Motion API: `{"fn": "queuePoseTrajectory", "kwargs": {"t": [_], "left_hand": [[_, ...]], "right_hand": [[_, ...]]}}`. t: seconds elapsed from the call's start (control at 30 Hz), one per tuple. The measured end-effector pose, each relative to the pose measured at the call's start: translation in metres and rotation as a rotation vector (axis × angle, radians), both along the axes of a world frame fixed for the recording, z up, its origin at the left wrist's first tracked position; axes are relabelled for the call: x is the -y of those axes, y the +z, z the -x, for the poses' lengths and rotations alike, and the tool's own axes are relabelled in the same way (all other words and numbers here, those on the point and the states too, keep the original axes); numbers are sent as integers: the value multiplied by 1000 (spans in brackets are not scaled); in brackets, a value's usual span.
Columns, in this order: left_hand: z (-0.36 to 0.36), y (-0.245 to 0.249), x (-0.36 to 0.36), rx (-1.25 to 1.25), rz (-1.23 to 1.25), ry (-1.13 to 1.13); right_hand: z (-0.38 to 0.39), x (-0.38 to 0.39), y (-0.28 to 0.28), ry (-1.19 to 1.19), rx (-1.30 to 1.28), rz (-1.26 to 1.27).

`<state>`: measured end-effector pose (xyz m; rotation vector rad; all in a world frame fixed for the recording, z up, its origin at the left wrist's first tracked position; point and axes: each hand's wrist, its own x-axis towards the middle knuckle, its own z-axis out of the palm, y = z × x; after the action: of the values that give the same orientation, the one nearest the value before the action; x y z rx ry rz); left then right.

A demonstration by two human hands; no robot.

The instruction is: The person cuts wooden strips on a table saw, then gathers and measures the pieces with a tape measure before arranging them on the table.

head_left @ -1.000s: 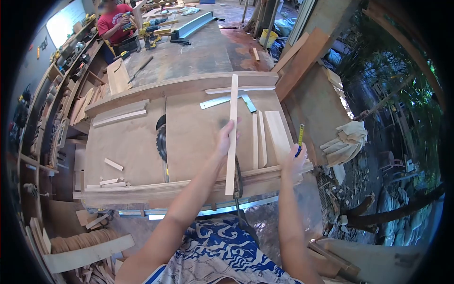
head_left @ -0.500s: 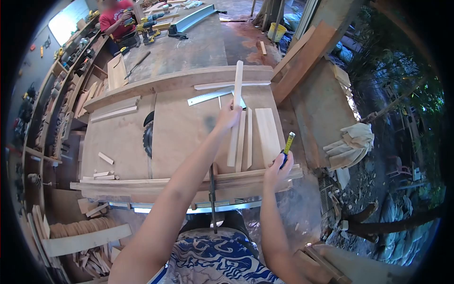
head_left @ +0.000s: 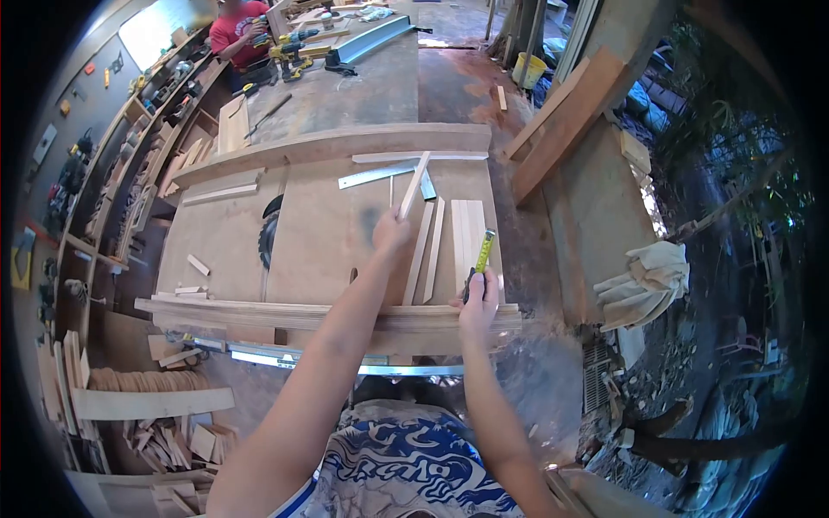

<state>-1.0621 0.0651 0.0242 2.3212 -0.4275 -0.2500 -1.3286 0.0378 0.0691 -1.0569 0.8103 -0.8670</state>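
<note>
A narrow pale wood strip is gripped near its lower part by my left hand, its far end pointing away over the saw table. My right hand is closed round a tape measure at the table's near right edge, with a short length of yellow blade sticking up. Between the hands lie thin wood strips and a wider pale board. Beyond my left hand rests a metal square, partly crossed by the held strip.
A round saw blade rises through the table's left half. Long wooden fences run along its far and near edges. Drills lie on the back bench, near a person in a red shirt. A wooden post stands right.
My left hand has drawn the strip left and nearer, and the strip now leans more to the right. My right hand has moved left with the tape measure. The camera view has shifted slightly.
</note>
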Motion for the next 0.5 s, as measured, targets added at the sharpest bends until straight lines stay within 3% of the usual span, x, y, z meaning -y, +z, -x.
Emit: {"fn": "queuePoseTrajectory", "kwargs": {"t": [0.17, 0.37, 0.43, 0.47, 0.5], "left_hand": [[-2, -18, -8, 148, 68, 38], [3, -32, -13, 370, 127, 254], [19, 0, -24, 440, 85, 75], [25, 4, -21, 434, 89, 91], [31, 8, -17, 343, 39, -37]], "right_hand": [[0, -3, -4, -10, -12, 47], [-4, -3, -2, 20, -47, 135], [1, -4, 2, 32, -63, 111], [3, 0, 6, 33, -21, 32], [4, 5, 9, 35, 23, -49]]}}
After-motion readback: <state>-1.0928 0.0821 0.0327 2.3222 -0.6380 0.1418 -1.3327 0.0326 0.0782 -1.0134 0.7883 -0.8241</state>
